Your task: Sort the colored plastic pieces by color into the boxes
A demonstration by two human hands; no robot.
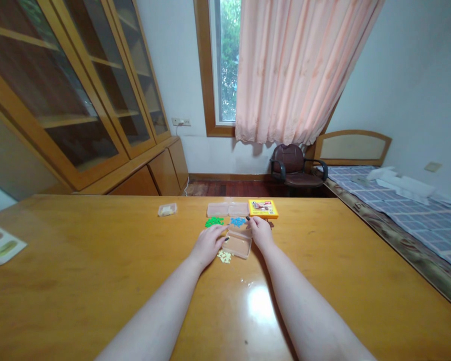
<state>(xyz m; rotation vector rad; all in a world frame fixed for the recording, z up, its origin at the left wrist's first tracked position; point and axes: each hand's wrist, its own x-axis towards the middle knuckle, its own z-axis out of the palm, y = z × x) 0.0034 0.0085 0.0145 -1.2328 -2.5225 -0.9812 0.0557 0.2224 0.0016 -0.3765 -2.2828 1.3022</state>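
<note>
A small clear plastic box [237,246] lies open on the table, its lid raised on the far side. My left hand [209,243] is at the box's left edge, thumb at the near corner and forefinger by the lid, gripping it. From the right, my right hand [262,232] closes its fingers on the lid's right edge; its fingertips are partly hidden. Cream pieces [224,256] lie loose by the box's near left corner. Beyond the hands are a pile of green pieces [214,221] and a pile of blue pieces [238,221]. Brown pieces [271,224] show partly behind my right hand.
Another open clear case [218,209] lies behind the piles, beside a yellow box [263,208]. A small clear container [167,209] with pale contents stands farther left. A white device [2,244] sits at the table's left edge. Beyond are a chair [291,163] and a bed [398,200].
</note>
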